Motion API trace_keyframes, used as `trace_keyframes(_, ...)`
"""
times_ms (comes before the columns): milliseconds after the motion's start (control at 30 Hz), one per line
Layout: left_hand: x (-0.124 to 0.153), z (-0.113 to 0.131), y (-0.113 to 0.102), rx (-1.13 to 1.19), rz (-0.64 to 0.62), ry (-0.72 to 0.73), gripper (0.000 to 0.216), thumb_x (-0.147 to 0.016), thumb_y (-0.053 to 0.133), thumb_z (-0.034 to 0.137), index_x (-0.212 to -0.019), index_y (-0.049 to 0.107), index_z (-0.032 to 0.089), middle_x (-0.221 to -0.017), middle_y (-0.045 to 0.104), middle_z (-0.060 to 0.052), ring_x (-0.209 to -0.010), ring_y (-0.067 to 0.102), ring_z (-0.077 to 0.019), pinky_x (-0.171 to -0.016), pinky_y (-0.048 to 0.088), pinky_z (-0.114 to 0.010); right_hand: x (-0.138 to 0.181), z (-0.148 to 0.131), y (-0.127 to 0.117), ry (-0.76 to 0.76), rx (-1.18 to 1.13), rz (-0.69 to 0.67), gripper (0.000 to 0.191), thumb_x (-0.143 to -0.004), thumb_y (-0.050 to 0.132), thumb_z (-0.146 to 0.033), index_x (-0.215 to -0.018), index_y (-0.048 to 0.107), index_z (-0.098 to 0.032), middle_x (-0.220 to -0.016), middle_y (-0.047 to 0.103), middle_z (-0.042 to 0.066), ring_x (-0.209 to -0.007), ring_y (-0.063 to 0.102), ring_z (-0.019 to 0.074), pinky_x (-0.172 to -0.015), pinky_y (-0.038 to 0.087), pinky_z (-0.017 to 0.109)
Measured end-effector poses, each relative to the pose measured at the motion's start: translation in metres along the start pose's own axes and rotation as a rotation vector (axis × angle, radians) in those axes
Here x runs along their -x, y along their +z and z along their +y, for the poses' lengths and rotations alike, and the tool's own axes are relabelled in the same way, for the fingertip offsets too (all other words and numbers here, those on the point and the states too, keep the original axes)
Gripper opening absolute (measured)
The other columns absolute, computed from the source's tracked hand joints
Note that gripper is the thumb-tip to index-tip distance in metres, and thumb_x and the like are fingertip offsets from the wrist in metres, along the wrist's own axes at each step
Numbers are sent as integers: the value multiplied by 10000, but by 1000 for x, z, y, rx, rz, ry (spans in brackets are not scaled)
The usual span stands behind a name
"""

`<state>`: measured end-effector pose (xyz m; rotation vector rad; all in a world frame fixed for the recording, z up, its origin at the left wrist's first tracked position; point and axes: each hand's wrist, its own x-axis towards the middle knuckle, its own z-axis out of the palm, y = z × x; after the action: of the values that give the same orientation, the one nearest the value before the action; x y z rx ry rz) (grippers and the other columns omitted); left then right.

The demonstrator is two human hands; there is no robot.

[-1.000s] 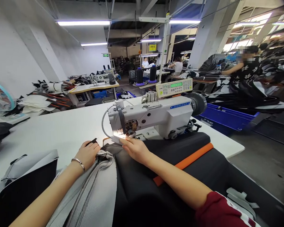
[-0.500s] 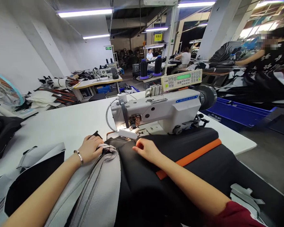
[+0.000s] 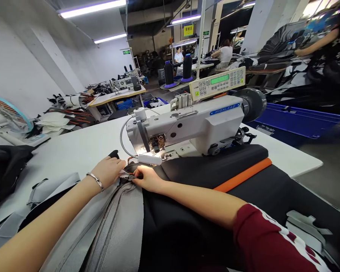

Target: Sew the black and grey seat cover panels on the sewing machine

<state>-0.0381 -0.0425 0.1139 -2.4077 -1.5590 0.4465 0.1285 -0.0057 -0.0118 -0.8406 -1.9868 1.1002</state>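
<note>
Workshop, strip lights overhead, co-workers at benches in the far middle; at far right a co-worker's arm [image 3: 319,43] reaches over dark piles. Near: white tabletop [image 3: 70,147], HIGHLEAD sewing machine [image 3: 192,122] across its middle, control panel [image 3: 218,81] above, two thread cones [image 3: 169,73] behind.

Left hand [image 3: 109,172], bracelet [image 3: 95,181] at the wrist: fingers folded down on the gathered top of the gray fabric [image 3: 130,223]. Right hand [image 3: 147,179]: thumb and fingers drawn together, pinching the same gathered edge from the right. Hands close together, just on the near side of the machine's lamp [image 3: 149,159].

State of the work: seam lines already run down the gray fabric toward the near edge. Bunched top end sits between the hands, apparently not under the needle, so I judge that end unfinished. The lamp hides part of the needle area; cannot tell what lies beneath it.

Edges and room: black sheet [image 3: 184,226] spreads under the right forearm, orange strip [image 3: 243,175] across it, ending near its far right edge. Gray fabric hangs toward the near side. White surface shows left of the machine, beyond the left hand; on the right, room is tighter, machine body just beyond the sheet. Blue crate [image 3: 297,121] past the table's right corner.
</note>
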Motion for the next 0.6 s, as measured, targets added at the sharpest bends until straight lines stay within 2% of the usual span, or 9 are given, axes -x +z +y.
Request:
trace_keyframes(67, 0, 0, -1, -21, -20, 9, 31, -841, 541, 179, -819, 561, 188, -796, 668, -71, -815, 639, -253, -719, 429, -361, 1, 0, 0, -13, -12, 9, 175, -729, 699, -101, -740, 540, -174, -818, 623, -21, -790, 573, 121, -752, 448, 235)
trace_keyframes(133, 1, 2, -2, -31, 18, 76, 116, -795, 518, 87, -788, 554, 196, -758, 655, -49, -795, 630, -235, -735, 430, -356, 0, 1, 1, -24, -22, -1, 141, -746, 677, -99, -806, 577, -179, -825, 628, -23, -772, 574, 117, -737, 450, 230)
trace_keyframes(200, 3, 9, -6, -48, 104, 179, 212, -744, 477, 6, -777, 558, 199, -768, 656, -36, -825, 629, -218, -844, 432, -372, -1, 0, 3, -40, -24, -17, 137, -759, 668, -110, -858, 608, -183, -850, 637, -18, -782, 580, 119, -742, 453, 231)
trace_keyframes(267, 5, 17, -9, -57, 151, 239, 225, -740, 480, -2, -792, 574, 196, -791, 664, -33, -852, 632, -211, -952, 406, -391, -2, -1, 5, -51, -16, -27, 128, -747, 672, -111, -840, 619, -180, -838, 633, -14, -785, 577, 128, -745, 450, 239)
trace_keyframes(333, 6, 22, -12, -50, 107, 195, 164, -776, 547, 62, -870, 604, 184, -828, 679, -40, -858, 642, -219, -958, 409, -400, -3, -2, 7, -51, -8, -26, 128, -717, 679, -98, -787, 605, -176, -792, 613, -17, -757, 563, 132, -728, 440, 244)
trace_keyframes(400, 6, 25, -15, -54, -11, 90, 132, -806, 623, 165, -938, 630, 172, -860, 695, -56, -875, 656, -243, -893, 432, -402, -5, -3, 7, -47, -12, -17, 157, -684, 684, -82, -754, 580, -176, -767, 591, -24, -737, 546, 128, -717, 429, 242)
trace_keyframes(467, 7, 27, -17, -75, -130, 23, 107, -846, 623, 240, -920, 660, 172, -879, 704, -70, -888, 667, -262, -826, 438, -398, -7, -5, 6, -42, -19, 3, 185, -661, 678, -67, -737, 552, -179, -768, 569, -26, -743, 530, 129, -721, 420, 243)
trace_keyframes(533, 8, 32, -20, -111, -181, 37, 142, -887, 543, 183, -849, 679, 175, -863, 704, -70, -870, 670, -251, -768, 434, -379, -9, -9, 6, -33, -28, 35, 216, -641, 653, -36, -731, 520, -182, -783, 552, -24, -774, 520, 134, -740, 413, 245)
trace_keyframes(600, 11, 39, -21, -174, -125, 93, 264, -886, 457, 75, -824, 693, 177, -833, 696, -68, -828, 663, -233, -715, 424, -364, -7, -14, 8, -24, -28, 70, 249, -624, 619, -3, -737, 493, -184, -772, 534, -28, -778, 516, 134, -738, 411, 244)
